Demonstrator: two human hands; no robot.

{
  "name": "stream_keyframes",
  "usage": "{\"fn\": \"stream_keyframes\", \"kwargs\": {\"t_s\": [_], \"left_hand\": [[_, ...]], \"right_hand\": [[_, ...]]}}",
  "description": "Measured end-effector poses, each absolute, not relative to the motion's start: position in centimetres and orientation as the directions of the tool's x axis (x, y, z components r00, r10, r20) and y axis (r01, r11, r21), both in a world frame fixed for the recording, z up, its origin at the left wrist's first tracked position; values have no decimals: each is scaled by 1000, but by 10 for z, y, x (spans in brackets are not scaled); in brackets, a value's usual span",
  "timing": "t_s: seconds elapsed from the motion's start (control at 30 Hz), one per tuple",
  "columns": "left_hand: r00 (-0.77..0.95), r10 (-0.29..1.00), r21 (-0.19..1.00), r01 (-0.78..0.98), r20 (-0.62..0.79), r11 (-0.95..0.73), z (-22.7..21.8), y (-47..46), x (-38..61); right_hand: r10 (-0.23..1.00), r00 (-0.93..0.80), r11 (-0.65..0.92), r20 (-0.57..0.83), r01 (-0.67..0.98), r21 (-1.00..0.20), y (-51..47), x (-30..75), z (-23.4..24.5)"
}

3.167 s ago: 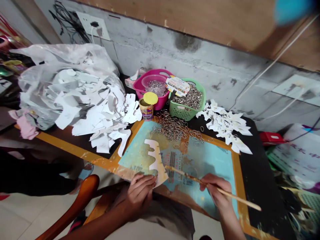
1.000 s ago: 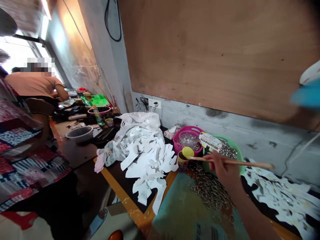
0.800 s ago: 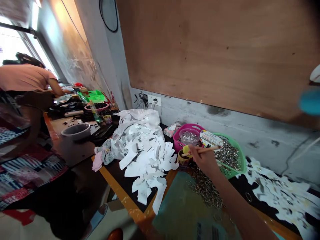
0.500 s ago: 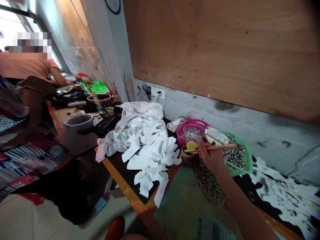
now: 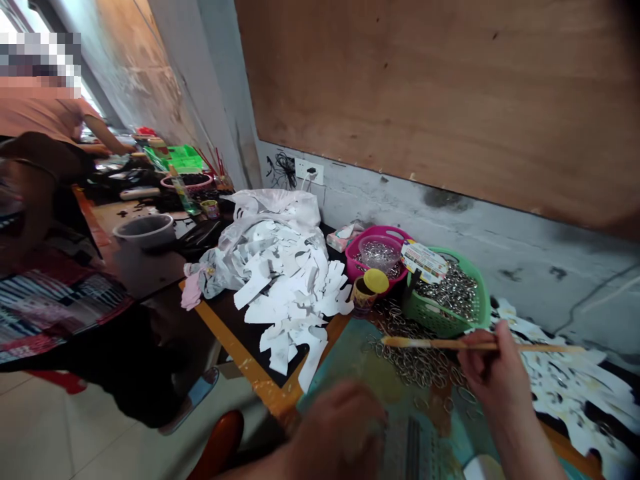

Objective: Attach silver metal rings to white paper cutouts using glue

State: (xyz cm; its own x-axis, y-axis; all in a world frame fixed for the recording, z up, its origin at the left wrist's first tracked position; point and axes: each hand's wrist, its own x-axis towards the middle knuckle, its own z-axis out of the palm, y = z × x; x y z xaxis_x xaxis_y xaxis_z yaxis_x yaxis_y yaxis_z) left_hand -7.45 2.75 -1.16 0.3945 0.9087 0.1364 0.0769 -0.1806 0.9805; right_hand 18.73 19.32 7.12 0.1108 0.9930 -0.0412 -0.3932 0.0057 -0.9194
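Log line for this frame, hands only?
left hand: blurred, over teal painted board | right hand: grips thin wooden brush

Thin wooden brush (image 5: 425,343), level in right hand (image 5: 493,370) (bristles pale), left hand (image 5: 337,427) blurred above teal board (image 5: 345,353).

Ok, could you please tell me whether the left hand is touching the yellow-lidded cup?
Apart: in the head view, the left hand is plainly clear of the yellow-lidded cup.

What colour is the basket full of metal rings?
The basket is bright green with lattice holes, as the head view shows.
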Motion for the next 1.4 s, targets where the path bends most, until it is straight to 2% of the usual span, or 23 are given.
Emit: {"fn": "stream_keyframes", "kwargs": {"t_s": [0.07, 0.1, 0.13, 0.17, 0.2, 0.27, 0.33, 0.4, 0.5, 0.57, 0.67, 0.77, 0.9, 0.97, 1.07, 1.23, 1.33, 1.4], "left_hand": [[167, 980, 954, 259, 110, -151, -7, 55, -87], [-7, 991, 826, 553, 135, -109, -5, 66, -93], [-86, 985, 645, 764, 153, -34, -5, 76, -98], [-113, 984, 470, 882, 138, 35, -5, 85, -103], [-123, 986, 324, 943, 117, 79, -5, 91, -106], [-110, 992, 213, 972, 64, 94, -7, 98, -110], [-90, 995, 212, 974, 47, 78, -8, 95, -111], [-50, 995, 222, 975, 92, 28, -10, 84, -107], [120, 955, 289, 936, 273, -200, -14, 61, -95], [234, 917, 333, 879, 323, -341, -15, 50, -85], [354, 900, 383, 818, 252, -429, -13, 40, -72], [505, 834, 383, 741, 222, -551, -14, 29, -60], [582, 787, 364, 701, 204, -613, -19, 10, -46], [569, 802, 423, 692, 179, -585, -16, 4, -44], [524, 832, 539, 655, 181, -529, -9, 9, -50], [454, 833, 510, 659, 316, -553, -19, 51, -67], [504, 828, 504, 664, 245, -553, -29, 76, -69], [531, 831, 496, 683, 165, -536, -33, 85, -69]], "right_hand": [[995, 90, 3, -46, -480, -877, 175, 199, 68], [995, 90, 5, -46, -505, -863, 167, 204, 68], [994, 96, 9, -49, -521, -853, 160, 207, 68], [993, 107, 11, -54, -532, -847, 153, 209, 68], [991, 122, 15, -60, -541, -841, 147, 211, 68], [985, 155, 21, -79, -555, -831, 138, 215, 67], [977, 191, 25, -100, -563, -826, 130, 220, 66], [967, 225, 27, -120, -560, -828, 124, 225, 64], [955, 257, 20, -151, -562, -827, 116, 234, 60], [950, 264, 15, -169, -576, -817, 113, 237, 55], [942, 280, 9, -185, -574, -819, 108, 237, 46], [934, 309, -2, -180, -498, -867, 102, 228, 36], [955, 263, -45, -136, -325, -945, 90, 209, 21], [974, 210, -48, -85, -174, -984, 83, 200, 13], [984, 168, 37, 55, 110, -993, 74, 191, 3], [964, 97, 184, 246, 426, -886, 66, 181, -2], [940, -28, 297, 341, 560, -773, 64, 173, 0], [920, -118, 367, 374, 595, -715, 62, 167, 2]]}}
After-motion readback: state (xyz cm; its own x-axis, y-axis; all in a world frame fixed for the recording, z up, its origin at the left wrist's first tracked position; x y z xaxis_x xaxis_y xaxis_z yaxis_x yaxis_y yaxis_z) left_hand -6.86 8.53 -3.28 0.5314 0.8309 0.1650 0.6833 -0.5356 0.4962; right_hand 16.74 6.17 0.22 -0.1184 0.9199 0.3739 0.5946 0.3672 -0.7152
